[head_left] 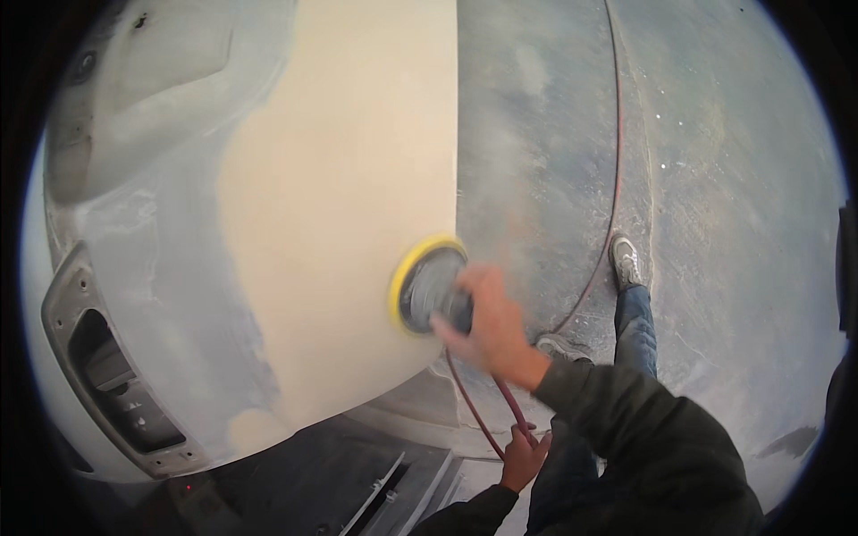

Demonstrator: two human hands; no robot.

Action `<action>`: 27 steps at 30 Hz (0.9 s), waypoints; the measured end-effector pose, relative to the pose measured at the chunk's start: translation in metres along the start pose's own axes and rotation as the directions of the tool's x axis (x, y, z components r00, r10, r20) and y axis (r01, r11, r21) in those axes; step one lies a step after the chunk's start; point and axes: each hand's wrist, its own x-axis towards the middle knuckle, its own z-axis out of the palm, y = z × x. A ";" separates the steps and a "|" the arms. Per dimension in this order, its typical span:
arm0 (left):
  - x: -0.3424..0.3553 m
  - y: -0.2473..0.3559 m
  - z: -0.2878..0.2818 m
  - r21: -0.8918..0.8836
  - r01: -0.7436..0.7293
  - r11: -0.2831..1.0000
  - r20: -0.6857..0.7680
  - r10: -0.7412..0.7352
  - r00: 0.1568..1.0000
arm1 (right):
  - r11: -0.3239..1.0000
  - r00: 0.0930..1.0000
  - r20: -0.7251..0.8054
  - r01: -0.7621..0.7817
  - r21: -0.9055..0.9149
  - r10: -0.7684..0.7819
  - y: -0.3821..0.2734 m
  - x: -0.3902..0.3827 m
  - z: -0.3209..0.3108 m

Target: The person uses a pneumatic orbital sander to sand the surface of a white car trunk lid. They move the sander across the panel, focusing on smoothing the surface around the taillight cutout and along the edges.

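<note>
My right hand (496,322) is wrapped around the dark body of a round power sander (435,290), both slightly blurred. Its pad with a yellow rim (395,293) lies against the vehicle body panel (349,170) near that panel's right edge. A broad beige coat covers this part of the panel, with patchy grey beside it on the left. Lower down, my left hand (525,456) is closed around a dark red hose (511,404) that hangs below the sander. My right hand partly hides the sander's grip.
More of the red hose (618,134) runs across the grey floor (733,205) on the right, passing by my shoe (626,259). An empty lamp opening (107,357) sits at the panel's lower left. Dark frame-like parts (384,491) are below the panel.
</note>
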 end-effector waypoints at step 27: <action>-0.022 0.005 -0.040 -0.178 -0.108 0.978 -0.106 0.090 0.990 | 0.947 0.952 -0.081 -0.279 0.160 0.295 -0.032 0.034 0.007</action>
